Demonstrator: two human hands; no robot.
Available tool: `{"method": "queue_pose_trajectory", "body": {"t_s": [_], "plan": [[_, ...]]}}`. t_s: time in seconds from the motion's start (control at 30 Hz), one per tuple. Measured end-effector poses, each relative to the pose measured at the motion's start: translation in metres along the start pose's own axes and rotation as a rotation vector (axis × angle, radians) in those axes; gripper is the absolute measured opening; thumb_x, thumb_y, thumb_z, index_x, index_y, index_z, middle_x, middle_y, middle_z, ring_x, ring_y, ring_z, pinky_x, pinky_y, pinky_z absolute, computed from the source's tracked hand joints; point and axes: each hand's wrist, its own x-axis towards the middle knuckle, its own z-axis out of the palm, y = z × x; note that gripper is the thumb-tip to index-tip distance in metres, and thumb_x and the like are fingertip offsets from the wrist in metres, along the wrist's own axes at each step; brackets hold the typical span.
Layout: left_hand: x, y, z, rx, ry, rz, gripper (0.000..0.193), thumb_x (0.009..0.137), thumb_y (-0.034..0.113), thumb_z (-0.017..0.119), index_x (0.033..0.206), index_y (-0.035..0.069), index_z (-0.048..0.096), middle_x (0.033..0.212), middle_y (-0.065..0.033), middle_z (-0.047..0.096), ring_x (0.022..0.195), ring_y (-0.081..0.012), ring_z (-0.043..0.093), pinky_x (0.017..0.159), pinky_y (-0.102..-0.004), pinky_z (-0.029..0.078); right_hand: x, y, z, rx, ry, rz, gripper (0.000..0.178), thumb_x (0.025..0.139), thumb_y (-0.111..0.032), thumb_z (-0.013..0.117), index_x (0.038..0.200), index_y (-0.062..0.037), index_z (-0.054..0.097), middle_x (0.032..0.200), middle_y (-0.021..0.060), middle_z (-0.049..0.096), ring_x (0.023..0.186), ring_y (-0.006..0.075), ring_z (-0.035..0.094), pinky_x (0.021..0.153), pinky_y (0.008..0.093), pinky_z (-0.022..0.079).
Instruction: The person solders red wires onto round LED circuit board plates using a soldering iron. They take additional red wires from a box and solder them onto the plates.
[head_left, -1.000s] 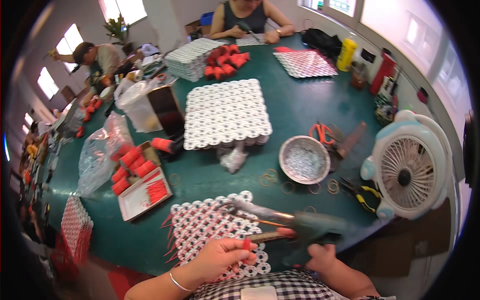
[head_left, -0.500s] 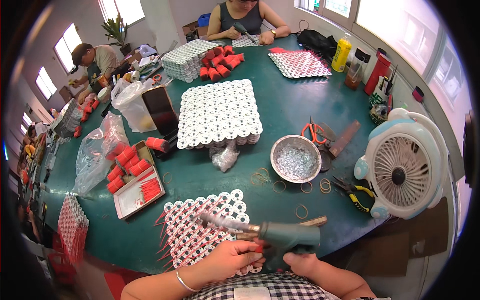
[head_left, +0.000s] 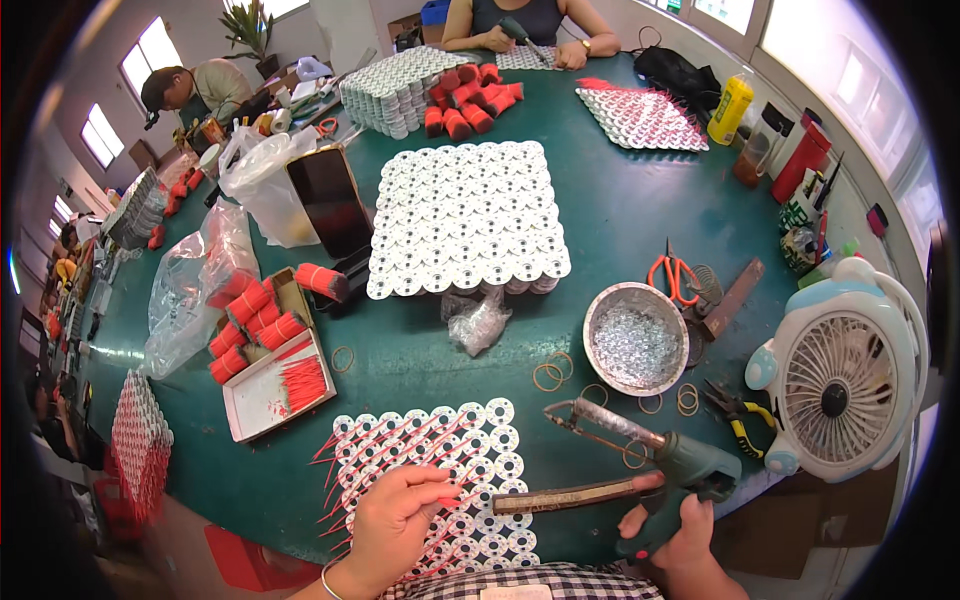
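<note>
My right hand [head_left: 692,540] is wrapped round the grip of a dark green soldering gun [head_left: 700,462], its metal tip pointing left. Close to the gun lies a narrow wooden strip [head_left: 570,497]. My left hand [head_left: 398,510] is closed in a pinch on short red wires [head_left: 450,501], whose ends poke out at the fingertips. Beneath it lies a sheet of round white circuit boards [head_left: 480,440], with red wires in slanting rows over its left and middle parts. The hand hides some of the sheet.
Ahead stands a stack of white board sheets [head_left: 465,215]. Red wire bundles [head_left: 262,322] and a cardboard tray [head_left: 290,390] are at left. On the right are a bowl of metallic bits [head_left: 637,340], pliers [head_left: 745,420], scissors [head_left: 672,275] and a fan [head_left: 835,390]. Co-workers sit beyond.
The soldering gun in my right hand has moved right, off the sheet. My left hand has shifted left and a little down, onto the sheet. The whole view has shifted slightly.
</note>
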Motion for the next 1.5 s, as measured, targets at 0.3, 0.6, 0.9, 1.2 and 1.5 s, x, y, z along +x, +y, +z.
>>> {"method": "queue_pose_trajectory", "body": {"t_s": [0.3,0.6,0.9,1.2,1.5], "plan": [[0.039,0.004,0.004,0.573,0.118,0.472,0.026,0.059,0.009,0.072,0.083,0.016,0.067,0.069,0.0035,0.051,0.072,-0.0163,0.049,0.072,-0.0365,0.027,0.002,-0.003,0.009,-0.189,0.156,-0.002,0.065,0.081,-0.04,0.058,0.114,0.0124,0.039,0.1,0.0235,0.055,0.053,0.0302,0.059,0.052,0.0414,0.049],[0.065,-0.004,0.016,0.708,0.114,0.508,0.018,0.064,0.012,0.068,0.081,0.017,0.066,0.065,0.0058,0.048,0.072,-0.0145,0.047,0.073,-0.0398,0.025,0.021,-0.041,0.016,-0.827,-0.065,-0.261,0.026,0.085,-0.019,0.056,0.101,0.001,0.058,0.076,0.0089,0.059,0.061,0.0172,0.057,0.055,0.0298,0.046],[0.07,-0.022,0.028,0.698,0.068,0.481,0.019,0.068,0.014,0.061,0.085,0.019,0.066,0.067,0.0078,0.047,0.075,-0.0112,0.048,0.076,-0.0403,0.024,0.021,-0.009,0.035,-0.855,0.009,-0.03,0.024,0.083,-0.007,0.056,0.105,0.0026,0.055,0.076,0.008,0.059,0.067,0.0152,0.057,0.061,0.0283,0.047],[0.075,-0.028,0.033,0.611,0.047,0.507,0.02,0.062,0.011,0.066,0.081,0.017,0.066,0.066,0.0059,0.046,0.074,-0.0138,0.047,0.075,-0.0413,0.024,0.028,0.0,0.033,-1.203,-0.145,-0.338,0.027,0.075,-0.004,0.064,0.101,0.0017,0.057,0.091,0.0153,0.061,0.081,0.0264,0.06,0.074,0.036,0.046],[0.074,-0.03,0.034,0.586,0.057,0.501,0.019,0.062,0.011,0.066,0.081,0.017,0.065,0.066,0.0053,0.047,0.074,-0.0143,0.048,0.075,-0.0417,0.025,0.024,0.002,0.034,-1.183,-0.078,-0.224,0.031,0.07,-0.006,0.068,0.098,0.001,0.059,0.097,0.0177,0.061,0.093,0.0347,0.056,0.085,0.0396,0.041]]}}
